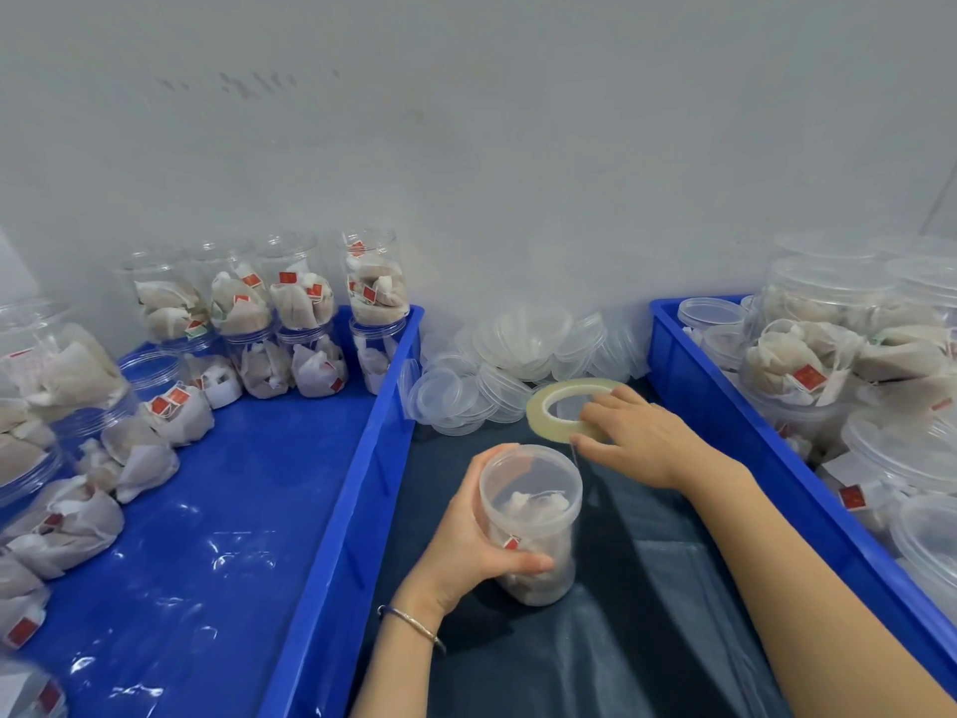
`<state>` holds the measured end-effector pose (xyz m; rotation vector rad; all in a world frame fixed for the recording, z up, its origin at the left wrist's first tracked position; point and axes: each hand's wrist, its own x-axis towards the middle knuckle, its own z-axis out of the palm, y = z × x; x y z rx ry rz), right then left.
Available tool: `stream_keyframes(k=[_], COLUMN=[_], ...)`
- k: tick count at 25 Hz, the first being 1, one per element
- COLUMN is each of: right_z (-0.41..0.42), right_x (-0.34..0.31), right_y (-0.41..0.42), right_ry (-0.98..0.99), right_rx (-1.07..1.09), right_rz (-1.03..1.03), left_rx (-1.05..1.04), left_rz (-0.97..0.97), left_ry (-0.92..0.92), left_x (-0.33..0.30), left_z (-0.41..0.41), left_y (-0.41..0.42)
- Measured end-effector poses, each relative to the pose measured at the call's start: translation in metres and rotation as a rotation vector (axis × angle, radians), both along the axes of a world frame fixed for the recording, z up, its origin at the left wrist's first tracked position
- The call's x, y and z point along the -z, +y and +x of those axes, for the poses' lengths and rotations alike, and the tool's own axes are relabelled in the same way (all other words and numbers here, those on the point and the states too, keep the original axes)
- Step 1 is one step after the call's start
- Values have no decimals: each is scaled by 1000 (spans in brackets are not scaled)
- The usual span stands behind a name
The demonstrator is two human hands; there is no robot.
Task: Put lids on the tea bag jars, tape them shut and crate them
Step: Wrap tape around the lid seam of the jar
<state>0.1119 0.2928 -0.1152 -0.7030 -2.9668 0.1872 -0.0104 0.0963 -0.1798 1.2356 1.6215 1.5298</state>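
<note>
Bottom centre of the frame, left hand (468, 549) grips the lidded clear plastic tea bag jar (533, 526) steady; right hand (634, 437) grasps the clear tape roll (567, 409), probably pulling a strand across.

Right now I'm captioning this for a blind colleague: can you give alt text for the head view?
A person's left hand grips a lidded jar of tea bags while the right hand holds a tape roll. Loose lids lie behind, between two blue crates of jars.
</note>
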Motion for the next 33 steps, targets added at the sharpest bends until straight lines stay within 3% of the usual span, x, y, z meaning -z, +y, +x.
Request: stream_keyframes(k=[4,11,12,14,16,18,22,26,28,33], right_z=[-14,-5,-4,-1,0,2,15,24,21,8], right_x=[-1,-9,-9,-9,-8,-3,2,10,16,23], right_y=[-7,-7,-7,-8,-11,-12,-3,1,-1,-6], right_ry=[52,112,122,135,148,142,208,295,306,322], right_rx=[-158,-154,-150,-148,-141,-146,-183,-247,-225,-111], right_rz=[-277,-400,-406,-381,-328,-264,-148,-56,-43,99], left_rx=[114,46,-3,-131,-188,-157,-280,-40,-15,-331], left_rz=[-65,-336,-390,-552,-744,-882,-710,-673,-687,-548], left_ry=[47,356,476,904,1052,909,911,729,691,693], left_x=[-11,-51,-58,-70,-73,-75,-75,-77,-76,-61], left_z=[-8,-15,-10,8,31,54,46,10,6,27], left_y=[-3,-12,-12,-6,5,19,30,28,32,41])
